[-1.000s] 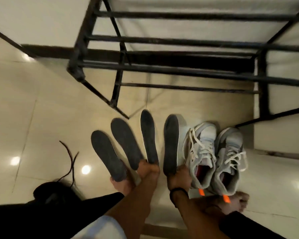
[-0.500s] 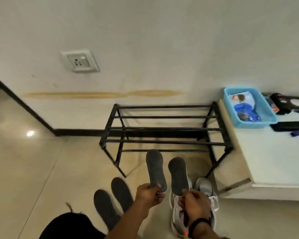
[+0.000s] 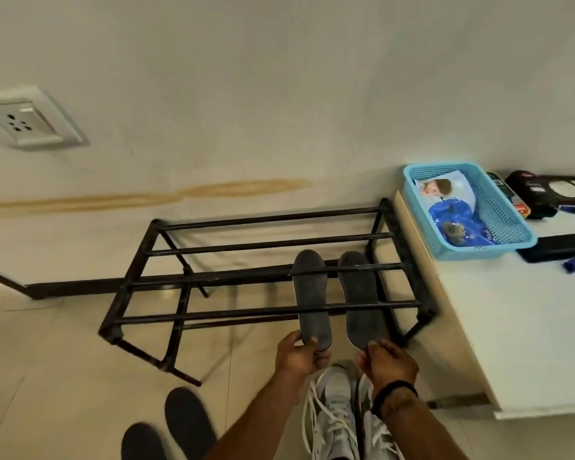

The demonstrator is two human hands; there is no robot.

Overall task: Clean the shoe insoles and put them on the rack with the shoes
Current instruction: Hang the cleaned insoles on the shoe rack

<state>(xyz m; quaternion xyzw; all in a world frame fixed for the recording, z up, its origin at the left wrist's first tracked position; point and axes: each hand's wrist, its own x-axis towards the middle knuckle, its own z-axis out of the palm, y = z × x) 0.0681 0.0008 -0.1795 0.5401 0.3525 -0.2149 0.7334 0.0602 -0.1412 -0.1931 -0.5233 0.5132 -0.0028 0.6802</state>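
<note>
Two insoles, one point(image 3: 311, 298) pinched at the heel by the left hand point(image 3: 301, 353), one point(image 3: 361, 298) by the right hand point(image 3: 389, 361), lie under the rack's point(image 3: 213, 315) top bars. Shoes point(image 3: 336, 413) and two more insoles point(image 3: 186, 421) sit on the floor.

two insoles point(image 3: 336, 297) under rack point(image 3: 193, 313) rails

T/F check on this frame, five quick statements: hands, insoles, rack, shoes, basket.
1. Each hand holds one insole. True: left hand grips the left insole, right hand the right insole.
2. The sneakers sit on the rack. False: they are on the floor.
3. Two more insoles lie on the floor. True.
4. The blue basket is empty. False: it holds packets.
5. The rack lies tipped over. False: upright.
</note>
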